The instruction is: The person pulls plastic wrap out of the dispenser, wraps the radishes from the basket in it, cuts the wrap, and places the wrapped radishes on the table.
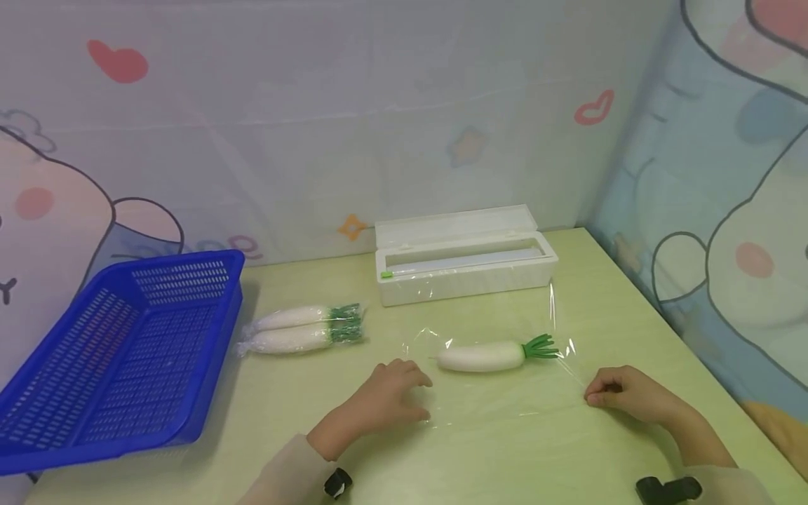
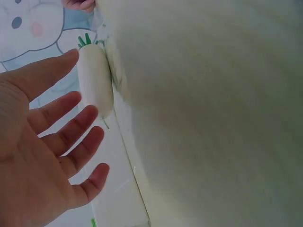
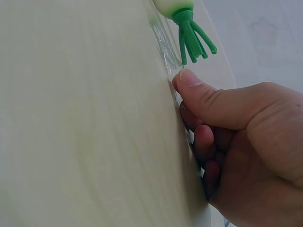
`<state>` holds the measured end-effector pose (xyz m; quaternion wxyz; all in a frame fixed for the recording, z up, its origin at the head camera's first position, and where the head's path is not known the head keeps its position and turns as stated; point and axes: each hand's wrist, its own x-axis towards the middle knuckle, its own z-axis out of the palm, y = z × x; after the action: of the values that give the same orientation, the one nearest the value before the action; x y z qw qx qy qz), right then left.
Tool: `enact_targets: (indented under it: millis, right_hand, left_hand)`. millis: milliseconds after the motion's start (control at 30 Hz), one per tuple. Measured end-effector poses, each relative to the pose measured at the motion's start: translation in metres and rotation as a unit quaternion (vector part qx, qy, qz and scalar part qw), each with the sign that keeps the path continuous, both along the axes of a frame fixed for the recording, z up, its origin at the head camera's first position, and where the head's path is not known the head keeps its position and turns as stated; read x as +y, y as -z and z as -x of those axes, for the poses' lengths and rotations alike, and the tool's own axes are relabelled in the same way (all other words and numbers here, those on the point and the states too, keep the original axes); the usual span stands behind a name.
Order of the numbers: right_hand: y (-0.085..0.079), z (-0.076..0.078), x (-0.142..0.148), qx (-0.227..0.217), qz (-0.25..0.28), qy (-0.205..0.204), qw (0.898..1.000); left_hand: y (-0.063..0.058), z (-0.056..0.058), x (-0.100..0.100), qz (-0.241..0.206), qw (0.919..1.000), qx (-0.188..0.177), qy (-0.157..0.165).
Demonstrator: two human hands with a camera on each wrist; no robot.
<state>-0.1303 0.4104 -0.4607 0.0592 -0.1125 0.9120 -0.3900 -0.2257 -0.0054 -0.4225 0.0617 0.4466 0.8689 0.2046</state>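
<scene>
A white radish (image 1: pixel 481 357) with green stalks lies on a sheet of clear plastic wrap (image 1: pixel 499 403) spread over the table. My right hand (image 1: pixel 631 394) pinches the wrap's right edge between thumb and curled fingers; in the right wrist view the thumb (image 3: pixel 199 94) presses at the film near the radish's green stalks (image 3: pixel 191 38). At the sheet's left edge, my left hand (image 1: pixel 388 396) has its fingers spread and slightly bent. The left wrist view shows nothing held by that hand (image 2: pixel 52 137), with the radish (image 2: pixel 94 80) beyond its fingertips.
Behind the radish stands a white wrap dispenser box (image 1: pixel 467 280), lid raised, a roll (image 1: pixel 467 261) inside. To the left lie two wrapped radishes (image 1: pixel 297 330) side by side. A blue plastic basket (image 1: pixel 126 351) sits at the table's left side. Printed cloth walls border the back and right.
</scene>
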Motion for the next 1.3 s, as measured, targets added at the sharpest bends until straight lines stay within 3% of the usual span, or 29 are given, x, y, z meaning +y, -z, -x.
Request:
enact_targets:
  millis: [167, 567, 767, 900, 1033, 1300]
  right_hand:
    - [0.000, 0.000, -0.001, -0.006, 0.001, 0.004, 1.000]
    - [-0.002, 0.001, -0.002, -0.010, -0.004, 0.004, 1.000]
    - [-0.001, 0.000, -0.001, -0.014, -0.004, 0.002, 1.000]
    - [-0.001, 0.001, 0.002, 0.004, -0.010, -0.008, 1.000]
    - [-0.001, 0.001, 0.004, 0.017, -0.010, -0.013, 1.000]
    - [-0.007, 0.002, 0.005, 0.048, 0.000, -0.004, 0.999]
  left_hand:
    - [0.006, 0.000, -0.004, 0.038, 0.9992, -0.011, 0.003]
    - [0.013, 0.004, -0.007, 0.062, 0.9971, -0.035, 0.026]
    - [0.013, 0.004, -0.008, 0.060, 0.9965, -0.013, 0.056]
    - [0.012, 0.003, -0.007, 0.074, 0.9953, 0.013, 0.061]
    - [0.009, 0.002, -0.008, 0.088, 0.9943, 0.012, 0.059]
    - [0.006, 0.008, -0.015, 0.046, 0.9974, -0.025, 0.049]
